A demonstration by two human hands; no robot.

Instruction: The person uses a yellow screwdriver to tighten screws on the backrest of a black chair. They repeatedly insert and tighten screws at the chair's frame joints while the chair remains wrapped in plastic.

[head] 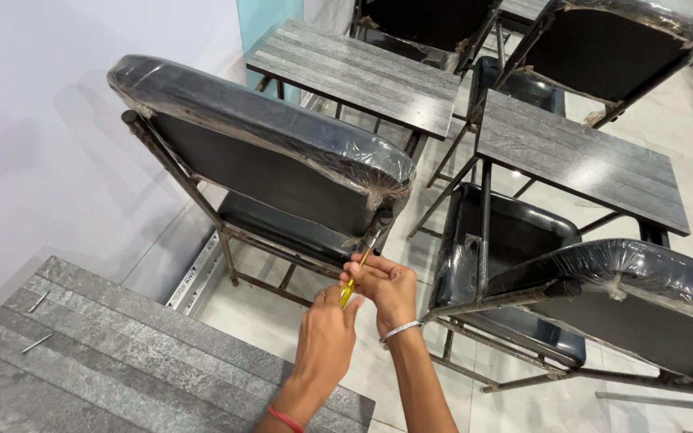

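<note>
Screwdriver, yellow-handled with slim metal shaft (360,271), sits pinched in both your hands; left hand (326,325) below, right hand (385,286) nearer; its axis runs toward one o'clock into the black plastic-wrapped chair's frame (381,218).

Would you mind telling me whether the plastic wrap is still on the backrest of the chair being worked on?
On. Clear film covers the padded backrest, bunched at its right end above the screwdriver.
</note>
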